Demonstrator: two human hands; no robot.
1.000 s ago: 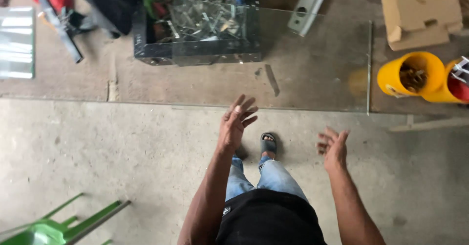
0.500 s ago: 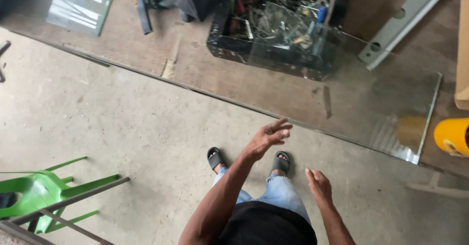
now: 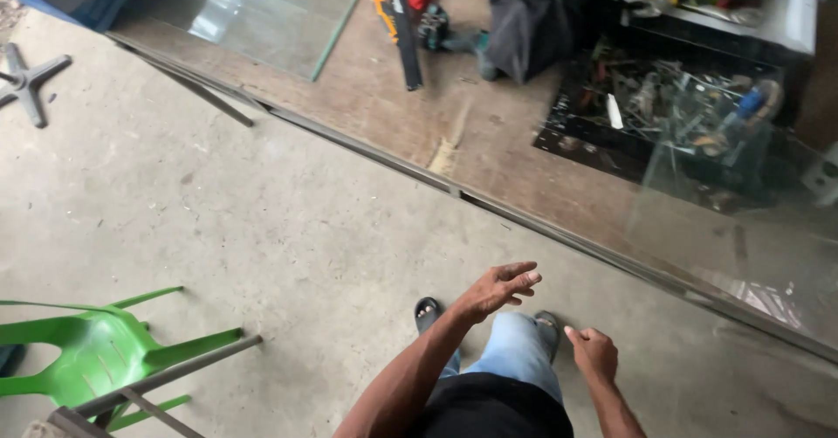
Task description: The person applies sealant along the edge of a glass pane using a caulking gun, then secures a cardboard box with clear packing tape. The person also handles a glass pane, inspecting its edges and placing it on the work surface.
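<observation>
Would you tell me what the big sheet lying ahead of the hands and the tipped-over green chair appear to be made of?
Sheet: apparently clear glass, glossy; the boards beneath show through and it reflects light. Chair: likely moulded plastic, smooth uniform green with a slight sheen.

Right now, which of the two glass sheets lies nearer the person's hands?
The large glass sheet on the right, over the tool tray; the small one lies far off at top left.

Our left hand [image 3: 499, 288] reaches out above our jeans-clad knee [image 3: 515, 351], fingers spread and holding nothing. Our right hand [image 3: 595, 353] hangs just right of that knee, fingers loosely curled, empty.
</observation>
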